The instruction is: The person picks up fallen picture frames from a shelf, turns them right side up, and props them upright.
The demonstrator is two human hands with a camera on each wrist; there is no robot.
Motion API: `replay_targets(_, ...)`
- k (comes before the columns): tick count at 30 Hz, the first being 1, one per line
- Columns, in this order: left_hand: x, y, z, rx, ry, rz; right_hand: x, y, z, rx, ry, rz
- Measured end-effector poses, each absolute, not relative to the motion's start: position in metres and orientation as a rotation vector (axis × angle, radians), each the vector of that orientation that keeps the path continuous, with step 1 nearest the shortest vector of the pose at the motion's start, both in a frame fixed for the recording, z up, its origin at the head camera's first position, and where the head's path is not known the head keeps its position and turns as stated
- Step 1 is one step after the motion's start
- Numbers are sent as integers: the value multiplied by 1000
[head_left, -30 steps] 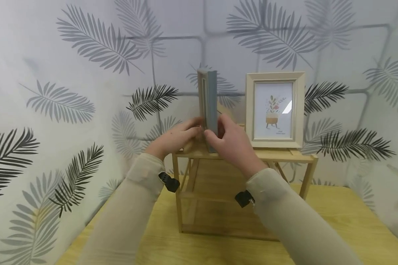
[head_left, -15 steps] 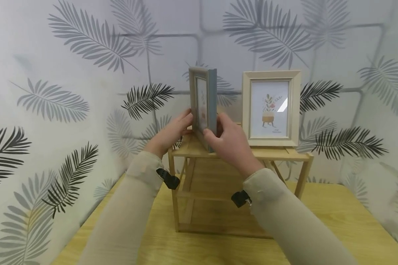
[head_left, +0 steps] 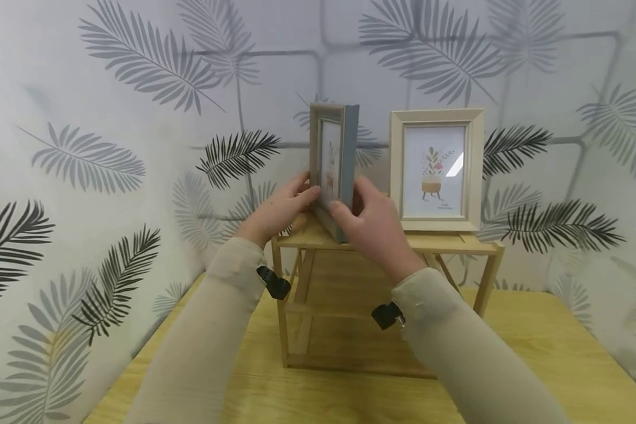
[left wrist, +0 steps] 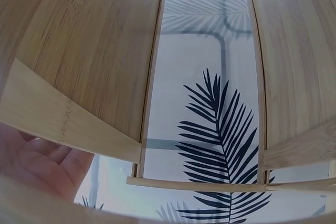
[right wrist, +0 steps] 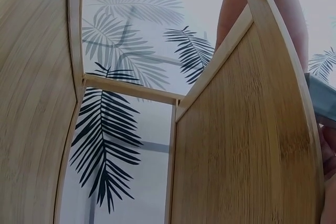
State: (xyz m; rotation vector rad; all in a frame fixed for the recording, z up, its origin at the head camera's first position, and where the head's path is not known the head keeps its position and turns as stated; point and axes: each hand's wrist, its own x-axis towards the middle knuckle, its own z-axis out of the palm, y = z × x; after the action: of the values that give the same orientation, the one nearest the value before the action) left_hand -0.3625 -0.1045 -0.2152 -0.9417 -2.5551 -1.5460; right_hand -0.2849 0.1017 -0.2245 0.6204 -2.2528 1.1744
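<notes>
In the head view, a picture frame [head_left: 330, 159] stands turned sideways on the left part of the wooden shelf top [head_left: 418, 242]. Its beige front and plant print show at a slant, and its blue-grey side faces me. My left hand [head_left: 282, 207] pinches the left edge, thumb at the front. At the near right edge my right hand [head_left: 375, 227] grips it, thumb on the front and fingers behind. The left wrist view catches my left hand [left wrist: 44, 163] past the shelf board; the right wrist view shows the frame's grey corner [right wrist: 322, 97] beside my fingers.
A second beige picture frame [head_left: 437, 221] with a potted-plant print stands upright on the right of the shelf top. The slatted wooden shelf sits on a yellow wood-grain table [head_left: 530, 341], close to a wall [head_left: 153, 147] patterned with leaves.
The held frame has turned from nearly edge-on so that its picture shows. My left hand moved off to its left side and now pinches that edge; my right hand kept its grip.
</notes>
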Motion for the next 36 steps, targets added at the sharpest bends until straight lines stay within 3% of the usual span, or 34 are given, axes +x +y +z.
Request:
replay_targets(15, -357, -110, -216, -775, -2623, -1354, -286, 102, -223, 605, -2290, 1152)
replay_targets(36, -354, -108, -216, -754, -2584, -1242, -293, 106, -218, 431, -2426, 1188)
